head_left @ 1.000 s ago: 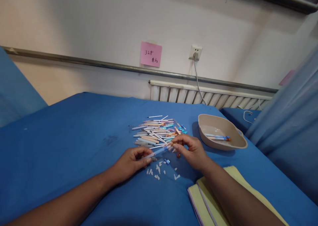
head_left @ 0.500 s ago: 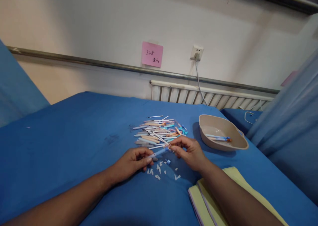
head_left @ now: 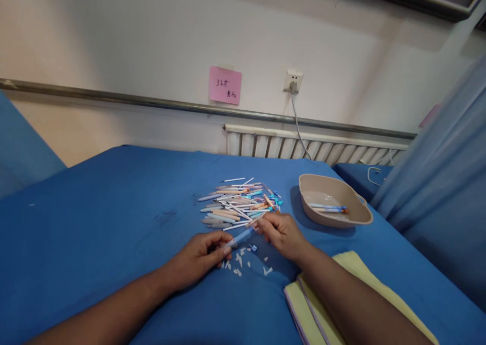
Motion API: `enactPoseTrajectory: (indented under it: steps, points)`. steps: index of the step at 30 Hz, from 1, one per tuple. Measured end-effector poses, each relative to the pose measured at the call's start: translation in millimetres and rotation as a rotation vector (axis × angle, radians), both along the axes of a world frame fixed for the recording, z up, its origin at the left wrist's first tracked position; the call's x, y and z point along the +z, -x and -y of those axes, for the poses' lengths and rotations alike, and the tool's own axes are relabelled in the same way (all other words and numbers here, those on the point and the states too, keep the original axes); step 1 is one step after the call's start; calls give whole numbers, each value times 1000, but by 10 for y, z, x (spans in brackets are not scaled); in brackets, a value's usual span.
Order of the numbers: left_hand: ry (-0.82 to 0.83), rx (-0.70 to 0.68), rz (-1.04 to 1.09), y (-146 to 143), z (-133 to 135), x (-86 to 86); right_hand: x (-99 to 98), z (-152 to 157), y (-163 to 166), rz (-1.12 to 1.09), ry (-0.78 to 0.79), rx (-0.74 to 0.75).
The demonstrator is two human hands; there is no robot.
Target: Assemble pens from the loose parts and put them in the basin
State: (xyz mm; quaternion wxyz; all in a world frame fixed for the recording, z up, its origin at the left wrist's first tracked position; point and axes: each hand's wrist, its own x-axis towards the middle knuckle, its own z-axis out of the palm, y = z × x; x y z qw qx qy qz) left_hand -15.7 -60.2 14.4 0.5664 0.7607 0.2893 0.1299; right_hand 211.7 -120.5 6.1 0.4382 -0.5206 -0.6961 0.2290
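Keep left hand pinching the pale-blue pen barrel low and steady, at 6 o'clock of the pile, while right hand, fingers closed on its refill end, pushes straight along the axis.

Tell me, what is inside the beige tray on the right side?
Inside the beige tray lie a few pens, light blue with orange and blue ends, side by side. Its near wall hides part of the floor, so anything there cannot be seen.

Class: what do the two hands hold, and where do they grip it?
One light blue pen barrel: left hand pinches its near end, right hand its far end.
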Motion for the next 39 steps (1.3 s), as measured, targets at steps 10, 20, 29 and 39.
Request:
enactPoseTrajectory:
  steps: [10,20,29,39]
  points:
    - [125,46,51,6,-19,-82,-90,-33,29,-388,-2,29]
    - [-43,-5,-11,-2,36,44,-25,-51,72,-371,74,3]
    - [-109,90,-20,-97,2,83,-45,-236,138,-655,173,-60]
    - [-397,146,100,-1004,-157,894,145,-202,43,230,58,-187]
